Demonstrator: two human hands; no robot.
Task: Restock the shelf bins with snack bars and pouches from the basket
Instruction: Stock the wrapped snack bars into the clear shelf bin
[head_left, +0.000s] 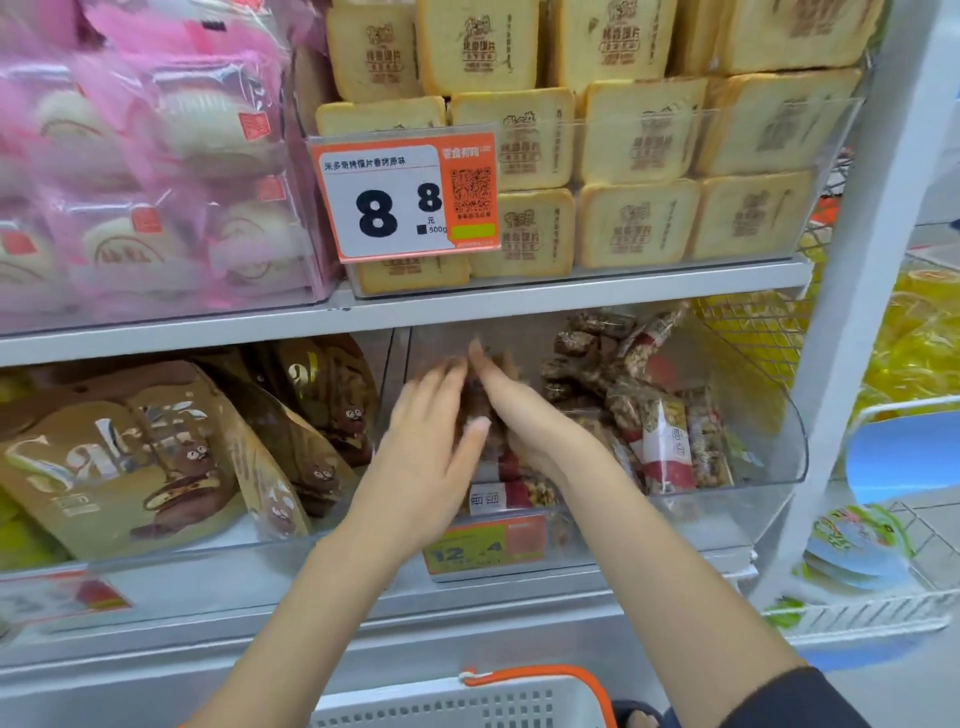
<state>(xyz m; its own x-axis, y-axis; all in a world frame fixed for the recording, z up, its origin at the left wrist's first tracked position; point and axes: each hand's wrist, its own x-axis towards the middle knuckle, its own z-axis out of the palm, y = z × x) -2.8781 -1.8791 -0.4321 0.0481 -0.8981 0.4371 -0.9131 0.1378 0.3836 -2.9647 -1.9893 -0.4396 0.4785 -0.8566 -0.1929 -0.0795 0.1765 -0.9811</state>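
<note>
A clear plastic shelf bin (779, 467) on the lower shelf holds nut snack bars (665, 431) in clear and red wrappers, piled on its right side. Both my hands reach into the left part of this bin. Between them is a bunch of brown snack bars (480, 405), blurred by motion. My left hand (431, 441) grips the bunch from the left, thumb across its front. From the right, my right hand (524, 415) grips it, fingers behind the bars. The white basket (467, 701) with an orange handle sits at the bottom edge; its contents are hidden.
Brown pouches (156, 457) fill the bin to the left. Toast-shaped packs (623, 156) and pink packs (130, 156) fill the shelf above. An orange price tag (483, 545) hangs on the bin front. A wire rack (857, 545) with blue-green packs stands beyond the white upright.
</note>
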